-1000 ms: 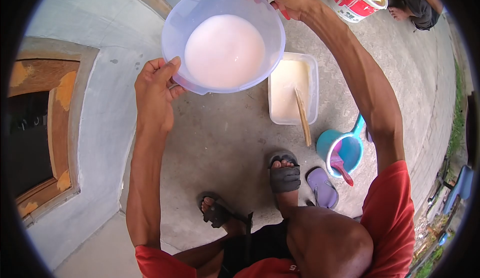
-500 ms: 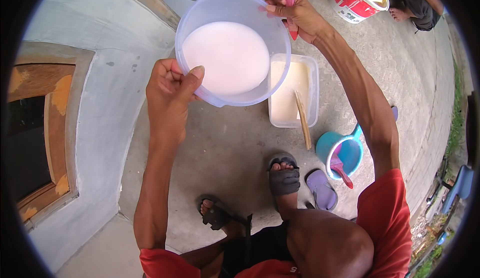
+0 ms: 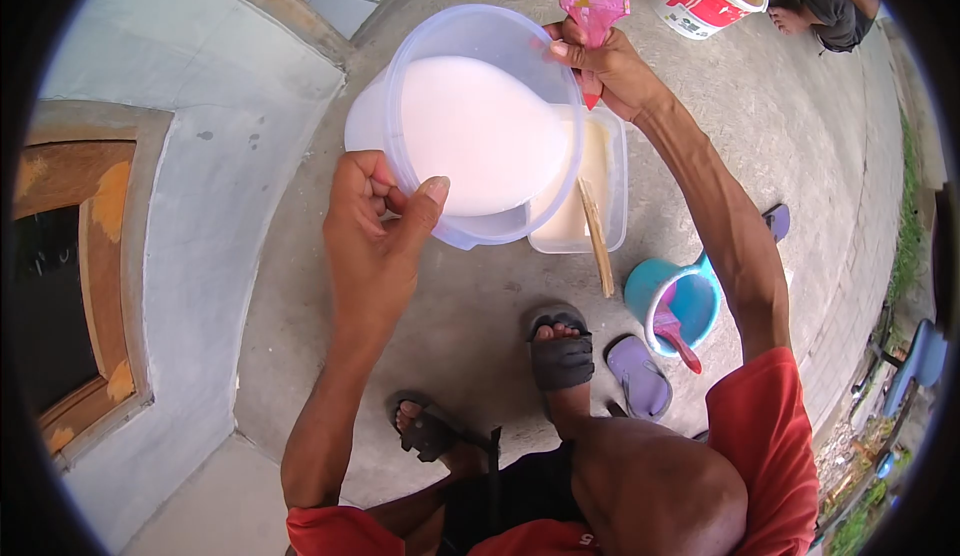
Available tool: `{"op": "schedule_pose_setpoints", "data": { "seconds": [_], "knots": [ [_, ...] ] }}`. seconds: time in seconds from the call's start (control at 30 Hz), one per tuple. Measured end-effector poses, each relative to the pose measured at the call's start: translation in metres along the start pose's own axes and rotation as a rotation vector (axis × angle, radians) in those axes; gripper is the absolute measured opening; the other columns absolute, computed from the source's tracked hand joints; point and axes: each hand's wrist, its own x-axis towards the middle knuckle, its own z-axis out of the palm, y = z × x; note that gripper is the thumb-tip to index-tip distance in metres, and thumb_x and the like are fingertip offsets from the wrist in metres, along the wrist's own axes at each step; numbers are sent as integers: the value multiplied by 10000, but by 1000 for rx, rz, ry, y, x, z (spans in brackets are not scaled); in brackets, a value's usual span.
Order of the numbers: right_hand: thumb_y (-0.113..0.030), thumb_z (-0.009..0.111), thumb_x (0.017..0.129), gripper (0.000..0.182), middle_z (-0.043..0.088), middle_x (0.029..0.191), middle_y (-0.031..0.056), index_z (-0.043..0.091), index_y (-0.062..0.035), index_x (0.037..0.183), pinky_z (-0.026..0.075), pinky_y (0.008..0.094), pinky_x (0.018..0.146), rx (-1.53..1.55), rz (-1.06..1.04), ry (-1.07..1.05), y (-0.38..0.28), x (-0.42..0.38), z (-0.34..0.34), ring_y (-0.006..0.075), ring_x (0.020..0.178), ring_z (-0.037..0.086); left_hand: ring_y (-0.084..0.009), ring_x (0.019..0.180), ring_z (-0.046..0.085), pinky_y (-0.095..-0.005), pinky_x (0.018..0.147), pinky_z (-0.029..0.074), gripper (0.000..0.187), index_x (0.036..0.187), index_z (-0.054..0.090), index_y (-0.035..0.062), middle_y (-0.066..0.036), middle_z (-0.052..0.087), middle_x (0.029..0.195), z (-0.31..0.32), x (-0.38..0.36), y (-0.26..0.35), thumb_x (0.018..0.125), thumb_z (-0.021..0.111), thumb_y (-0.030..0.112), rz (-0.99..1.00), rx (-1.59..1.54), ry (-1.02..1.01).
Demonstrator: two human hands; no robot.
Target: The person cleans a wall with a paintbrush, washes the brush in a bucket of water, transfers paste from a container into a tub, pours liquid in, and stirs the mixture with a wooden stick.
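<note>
A clear round tub (image 3: 450,31) of pale pink liquid is tilted to the right, its liquid gathered toward the rim above a rectangular container. My left hand (image 3: 385,221) pinches the tub's near-left rim, thumb on top. At the far-right rim, my right hand (image 3: 610,61) grips the tub and also holds a pink-handled paintbrush (image 3: 592,1), bristles pointing away from me. Below the tub's right side, the rectangular container (image 3: 619,176) holds cream-coloured liquid with a wooden stick (image 3: 597,241) leaning in it. Whether liquid is flowing between them cannot be made out.
A turquoise dipper (image 3: 645,286) with a pink brush (image 3: 675,336) inside stands right of my feet, beside a purple sandal (image 3: 640,378). A red-and-white bucket (image 3: 690,1) and another person (image 3: 825,6) are at the top right. A grey wall (image 3: 210,206) with a wooden-framed opening stands left.
The tub has moved right and toward me, and it is tilted more, with the liquid shifted to the right. Both hands moved with it; the brush's bristles now show.
</note>
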Motion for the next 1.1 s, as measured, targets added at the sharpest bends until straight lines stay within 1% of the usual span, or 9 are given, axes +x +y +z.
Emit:
{"op": "schedule_pose_setpoints", "data": {
  "seconds": [0.03,0.1,0.2,0.5,0.9,0.93,1.0,1.07,1.1],
  "knots": [
    [-6,694,907,251,636,1138,72,479,-109,832,551,317,945,15,-33,-18,3,-1,-1,195,1170,634,-68,773,479,-245,695,454,267,998,497,52,-19,560,880,1,-1,0,890,741,72,0,1,-1],
    [-9,699,905,251,636,1140,67,482,-112,832,543,304,933,31,-67,-36,4,-4,-2,186,1173,630,-59,705,492,-210,608,452,288,996,470,44,-12,474,815,4,-3,-1,883,735,33,25,27,-5],
    [-19,705,905,255,640,1137,59,486,-125,829,524,278,893,0,-54,-7,6,-7,-3,171,1164,627,-55,689,492,-201,589,441,289,1001,468,40,-13,473,814,7,-6,0,884,731,19,44,55,-6],
    [-52,723,901,246,651,1154,36,509,-136,815,505,283,903,28,-73,-48,11,-7,-15,151,1132,632,-41,689,466,-193,581,417,275,1008,470,35,-8,465,802,14,-9,-2,902,723,31,66,63,-18],
    [-35,702,908,238,634,1186,83,494,-113,821,534,298,922,20,-80,-32,0,-8,-7,168,1111,637,-57,701,482,-205,610,424,254,991,485,34,-1,485,803,6,0,-6,893,719,17,72,49,27],
    [-36,701,908,229,641,1171,90,500,-107,827,546,300,919,24,-61,-15,-1,-5,-4,170,1094,645,-57,701,482,-205,610,424,254,991,485,34,-1,485,803,2,4,-8,893,719,17,73,50,25],
    [-37,701,908,219,648,1157,97,506,-100,832,558,302,916,28,-45,8,-6,2,2,173,1078,654,-67,797,512,-250,720,450,213,996,517,56,-7,568,891,-6,10,-10,909,709,86,-8,-36,60],
    [-51,741,874,272,677,937,56,504,-137,774,544,315,768,-47,17,18,-12,10,9,147,976,676,-70,807,534,-252,733,455,201,991,527,66,-7,590,893,-16,16,-8,912,705,119,-68,-48,60],
    [-51,741,874,272,677,937,56,504,-137,774,544,315,768,-46,16,23,-15,13,11,147,976,676,-73,818,556,-254,746,460,193,985,538,75,-7,613,896,-20,19,-6,915,700,153,-130,-60,65]
  ]
}}
